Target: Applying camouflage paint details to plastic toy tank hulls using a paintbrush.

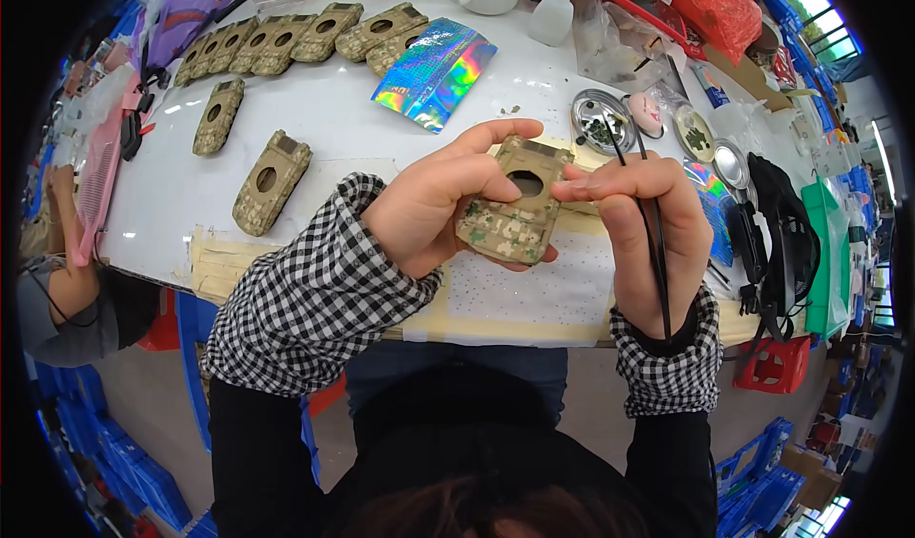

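Observation:
My left hand point(429, 200) is closed around a camouflage-patterned toy tank hull point(510, 225), with the thumb by its round hole. Green blotches mark the end of the hull nearest me. A pair of black tweezers point(660, 262) rests in my right hand point(675, 219), its tips pointing up and away. The right index fingertip touches or nearly touches the hull's right edge beside the hole. Beneath the hands lies a white sheet point(534, 295) dotted with small specks. Two similar hulls, a nearer one point(272, 183) and a farther one point(218, 117), lie to the left.
Several more hulls point(327, 33) line the back left, near an iridescent pouch point(437, 73). Right of my hands are a round tin point(583, 111) with dark green bits, another tin point(694, 134) and a black bag point(783, 219). Another person's arm point(71, 252) is at far left.

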Available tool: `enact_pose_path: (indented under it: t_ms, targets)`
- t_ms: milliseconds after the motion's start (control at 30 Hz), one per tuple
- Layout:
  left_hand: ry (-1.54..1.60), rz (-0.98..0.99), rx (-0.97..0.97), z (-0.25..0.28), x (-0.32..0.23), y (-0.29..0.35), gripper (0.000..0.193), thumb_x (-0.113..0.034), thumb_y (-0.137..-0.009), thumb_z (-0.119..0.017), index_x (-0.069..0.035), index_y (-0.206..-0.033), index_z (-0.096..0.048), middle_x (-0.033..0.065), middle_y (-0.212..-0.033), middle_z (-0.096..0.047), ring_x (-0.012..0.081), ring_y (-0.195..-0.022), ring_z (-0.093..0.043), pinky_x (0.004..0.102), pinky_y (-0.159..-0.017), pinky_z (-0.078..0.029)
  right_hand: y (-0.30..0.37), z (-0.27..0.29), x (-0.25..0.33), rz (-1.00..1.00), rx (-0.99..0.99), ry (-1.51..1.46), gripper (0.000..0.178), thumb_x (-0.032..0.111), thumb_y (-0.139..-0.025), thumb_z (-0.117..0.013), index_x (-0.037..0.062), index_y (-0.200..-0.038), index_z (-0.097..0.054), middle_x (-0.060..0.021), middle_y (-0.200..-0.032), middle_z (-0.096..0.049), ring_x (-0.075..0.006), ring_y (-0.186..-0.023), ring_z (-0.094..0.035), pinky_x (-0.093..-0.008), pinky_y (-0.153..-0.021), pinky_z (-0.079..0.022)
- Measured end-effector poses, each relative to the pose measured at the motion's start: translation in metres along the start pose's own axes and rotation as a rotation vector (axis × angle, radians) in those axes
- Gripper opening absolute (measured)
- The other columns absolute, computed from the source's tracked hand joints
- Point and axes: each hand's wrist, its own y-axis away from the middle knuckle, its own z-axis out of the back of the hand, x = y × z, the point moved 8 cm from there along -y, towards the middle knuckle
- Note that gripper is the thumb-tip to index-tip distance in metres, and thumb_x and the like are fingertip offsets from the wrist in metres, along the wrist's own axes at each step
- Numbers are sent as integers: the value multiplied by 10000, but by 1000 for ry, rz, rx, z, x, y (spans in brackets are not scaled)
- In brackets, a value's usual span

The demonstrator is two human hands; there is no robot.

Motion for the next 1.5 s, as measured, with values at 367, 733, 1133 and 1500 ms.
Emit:
enact_pose_path:
  t_ms: [367,733,1133,1500]
  targets:
    - [10,7,-1,-1,0,1,618,-114,-818,-423,-72,-1406,-238,197,-1165,-541,368,-831,-652,355,-625,-571,0,-1,-2,7,15,26,68,47,-887,-583,-5,-926,-565,-84,-860,-650,-151,-839,-609,-261,-772,-467]
    - [-12,7,-5,-1,-1,1,629,-118,-812,-430,-68,-1408,-235,204,-1158,-537,364,-820,-655,345,-608,-572,1,0,-3,-12,2,-45,75,42,-911,-542,-21,-952,-537,-104,-866,-640,-147,-860,-614,-270,-809,-475]
    - [4,-69,-61,8,-7,-1,638,-118,-807,-435,-79,-1409,-229,239,-1199,-511,350,-831,-657,333,-622,-575,4,30,-2,174,-168,778,101,-17,-769,-673,-7,-828,-592,-110,-759,-609,-253,-718,-615,-337,-783,-496]
    - [-29,-146,-184,15,-14,4,579,-128,-834,-396,-88,-1393,-249,219,-1215,-511,329,-883,-652,344,-665,-545,23,23,9,223,-74,748,595,512,-887,-459,-51,-1044,-574,-163,-935,-619,-306,-836,-579,-387,-768,-453]
